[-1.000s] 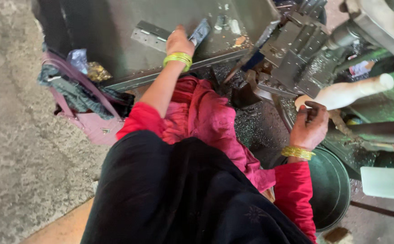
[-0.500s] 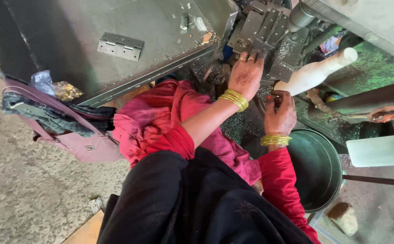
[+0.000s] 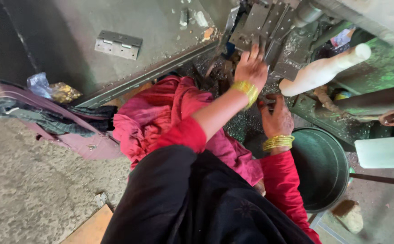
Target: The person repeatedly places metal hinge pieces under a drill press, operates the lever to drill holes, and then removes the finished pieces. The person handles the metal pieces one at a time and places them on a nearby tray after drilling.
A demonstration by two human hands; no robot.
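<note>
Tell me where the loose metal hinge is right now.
In the head view, the metal hinge lies upper left on the grey metal table, apart from both hands.

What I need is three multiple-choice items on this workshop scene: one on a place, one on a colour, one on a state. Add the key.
1. Where does the grey hinge lie?
A. on the flat metal sheet
B. inside the round tub
C. on the pink bag

2. What colour are the bangles on the wrists?
A. blue
B. yellow-gold
C. white

3. How is the left hand placed?
A. resting in the lap
B. gripping the white handle
C. stretched out to the machine's metal plates

Key: 1 A, the hinge sits alone on the grey sheet. 2 B, both wrists show yellow-gold bands. 3 C, its fingers reach onto the plates.
</note>
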